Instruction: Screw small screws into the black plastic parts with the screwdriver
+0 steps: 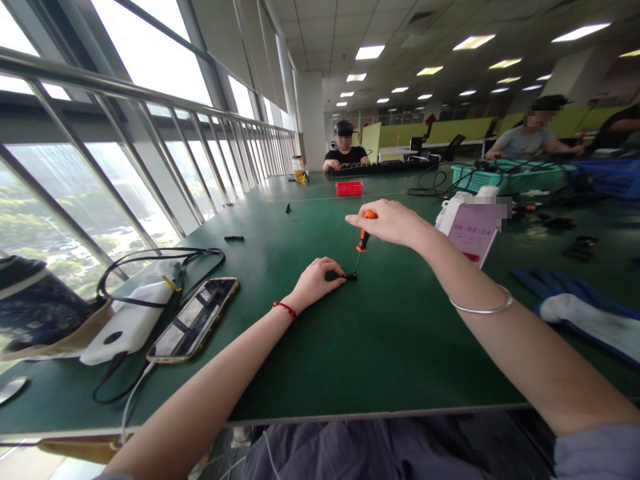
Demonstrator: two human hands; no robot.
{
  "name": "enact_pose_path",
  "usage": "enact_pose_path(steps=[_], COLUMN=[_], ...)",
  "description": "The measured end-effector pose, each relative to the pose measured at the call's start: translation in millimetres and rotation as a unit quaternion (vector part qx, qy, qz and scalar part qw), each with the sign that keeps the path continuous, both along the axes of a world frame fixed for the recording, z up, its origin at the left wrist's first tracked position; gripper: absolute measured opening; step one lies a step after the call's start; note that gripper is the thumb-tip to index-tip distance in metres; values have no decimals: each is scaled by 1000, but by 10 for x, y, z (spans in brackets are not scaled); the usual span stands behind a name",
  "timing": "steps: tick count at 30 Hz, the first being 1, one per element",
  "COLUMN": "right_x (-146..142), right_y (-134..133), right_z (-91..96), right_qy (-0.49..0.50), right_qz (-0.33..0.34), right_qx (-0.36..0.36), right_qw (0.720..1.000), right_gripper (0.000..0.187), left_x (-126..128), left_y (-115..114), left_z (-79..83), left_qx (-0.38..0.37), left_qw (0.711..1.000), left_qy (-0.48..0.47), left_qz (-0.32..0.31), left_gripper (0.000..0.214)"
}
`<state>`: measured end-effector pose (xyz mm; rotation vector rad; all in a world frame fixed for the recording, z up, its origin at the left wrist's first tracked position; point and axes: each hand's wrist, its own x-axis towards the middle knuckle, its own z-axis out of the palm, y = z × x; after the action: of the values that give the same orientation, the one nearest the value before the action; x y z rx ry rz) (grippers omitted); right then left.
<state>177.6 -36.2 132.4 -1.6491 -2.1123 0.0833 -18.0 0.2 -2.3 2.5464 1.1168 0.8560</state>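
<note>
My right hand (387, 220) is closed round the top of an orange and black screwdriver (365, 235), its forefinger stretched out to the left. The screwdriver stands nearly upright, its thin shaft running down to a small black part (351, 276) on the green table. With thumb and fingers, my left hand (319, 280) pinches the left end of that part against the tabletop. Too small to make out is the exact spot where the tip meets the part.
To the left lie a phone (195, 320), a white power bank (131, 317) and black cables. Ahead is a red tray (349, 189). A propped phone (470, 230) and blue-white gloves (590, 320) are on the right. Two people sit farther off, near a green basket (515, 177).
</note>
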Motion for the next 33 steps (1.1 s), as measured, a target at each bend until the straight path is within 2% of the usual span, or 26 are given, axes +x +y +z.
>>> enact_pose_path(steps=[2, 4, 6, 10, 13, 18, 24, 28, 33], right_x=[-12, -16, -16, -24, -36, -33, -28, -5, 26], right_y=[-4, -1, 5, 11, 15, 9, -14, -6, -15], right_z=[-8, -12, -12, -11, -16, -14, 7, 20, 37], right_qy=[-8, -5, 3, 16, 17, 8, -15, -23, -43], right_qz=[0, 1, 1, 5, 7, 9, -6, 1, -13], right_qx=[7, 23, 28, -22, 2, 27, 9, 23, -11], right_qw=[1000, 1000, 1000, 1000, 1000, 1000, 1000, 999, 999], right_gripper=[35, 26, 31, 31, 38, 24, 40, 24, 35], left_x=[0, -1, -3, -2, 1, 0, -8, -5, 3], left_y=[-3, -3, -1, 4, 1, -7, 2, 4, -3], left_z=[3, 5, 3, -3, -4, 0, -1, 6, 10], left_qx=[1, -1, -2, -2, -1, -4, -6, -11, -8], left_qw=[1000, 1000, 1000, 1000, 1000, 1000, 1000, 1000, 1000], left_qy=[0, 2, 4, 1, -1, 3, 2, 3, 3], left_qz=[0, 2, 4, 3, 0, 4, 4, 6, 4], left_gripper=[12, 12, 13, 12, 12, 12, 13, 13, 12])
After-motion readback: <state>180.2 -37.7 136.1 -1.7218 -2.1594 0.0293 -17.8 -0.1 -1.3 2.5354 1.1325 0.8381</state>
